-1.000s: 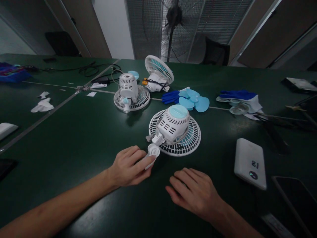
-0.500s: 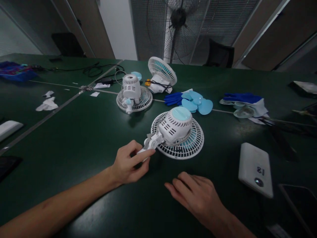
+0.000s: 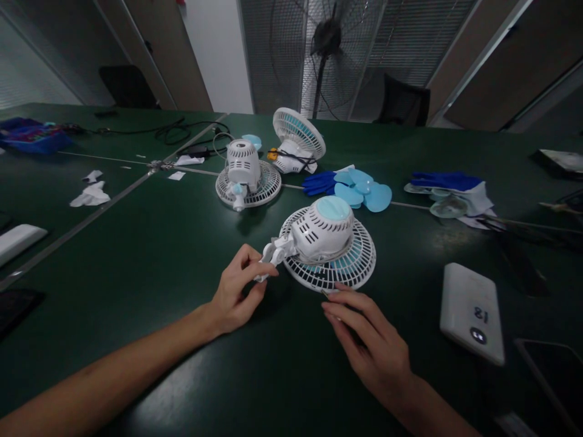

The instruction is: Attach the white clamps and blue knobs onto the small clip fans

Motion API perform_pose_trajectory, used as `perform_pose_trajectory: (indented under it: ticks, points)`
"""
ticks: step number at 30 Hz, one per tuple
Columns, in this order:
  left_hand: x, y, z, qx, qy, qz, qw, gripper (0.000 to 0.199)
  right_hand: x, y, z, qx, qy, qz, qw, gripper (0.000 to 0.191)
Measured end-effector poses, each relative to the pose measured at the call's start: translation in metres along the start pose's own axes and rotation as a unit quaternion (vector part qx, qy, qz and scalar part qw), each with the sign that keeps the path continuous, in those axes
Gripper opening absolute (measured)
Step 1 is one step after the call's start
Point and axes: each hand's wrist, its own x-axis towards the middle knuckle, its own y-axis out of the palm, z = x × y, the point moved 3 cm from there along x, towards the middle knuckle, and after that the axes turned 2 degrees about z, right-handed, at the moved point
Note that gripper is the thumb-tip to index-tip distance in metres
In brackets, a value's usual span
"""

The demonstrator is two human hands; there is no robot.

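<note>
1. Left hand (image 3: 234, 294): fingers bent and nearly closed, thumb and fingertips pinching the free end of a white clip (image 3: 276, 256).
2. Right hand (image 3: 380, 349): fingers loosely curled, thumb side open. It has moved forward from the bare tabletop to the fan's near edge. A slim, small item (image 3: 325, 294) shows at its fingertips; whether it is gripped cannot be told.
3. Clip: joined to the side of the nearest fan, and now turned more into line with it than at first. Both hands are thus at the same fan, one steadying or angling the clip, by judgement.
4. Nearest fan (image 3: 319, 237): face down on the green table (image 3: 182, 243), just beyond and between the hands, its light-blue cap (image 3: 334, 208) upward. The near rim of its grille (image 3: 370, 262) lies just by the right fingertips; contact is uncertain.
5. Beyond: a second fan (image 3: 243, 164), also face down; a third fan (image 3: 291, 152), grille tilted up; and a loose light-blue blade set (image 3: 376, 195) beside a blue glove (image 3: 319, 182).
6. Far right: a white device (image 3: 471, 309), well apart from the fan.
</note>
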Motion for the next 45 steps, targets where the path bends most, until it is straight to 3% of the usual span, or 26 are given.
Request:
perform_pose_trajectory:
  ticks: [8, 13, 22, 27, 32, 39, 45]
  points:
    - [0.002, -0.004, 0.004, -0.1, 0.005, 0.014, 0.995, 0.023, 0.003, -0.004, 0.0, 0.009, 0.022, -0.028, 0.999, 0.035]
    - [-0.002, -0.003, 0.006, -0.097, 0.018, -0.006, 0.995, 0.025, 0.002, -0.005, 0.0, 0.013, 0.026, -0.028, 0.999, 0.037]
    - [0.001, -0.002, 0.006, -0.119, 0.003, 0.023, 0.993, 0.023, 0.001, 0.001, -0.006, 0.041, 0.03, 0.001, 0.999, 0.042]
    - [0.004, -0.001, 0.002, -0.154, 0.034, 0.07, 0.985, 0.026, 0.003, 0.0, -0.005, 0.04, 0.03, -0.002, 0.999, 0.04]
    - [0.001, 0.003, -0.003, -0.126, 0.069, 0.126, 0.982, 0.028, 0.004, 0.0, -0.007, 0.03, 0.036, 0.004, 0.999, 0.039]
    - [0.001, 0.015, -0.002, -0.026, 0.088, 0.16, 0.983, 0.048, 0.004, 0.004, -0.007, 0.018, 0.025, 0.022, 0.999, 0.04]
    - [0.0, 0.015, -0.005, 0.005, 0.134, 0.178, 0.975, 0.044, 0.001, 0.0, -0.009, 0.025, 0.075, -0.035, 0.996, 0.033]
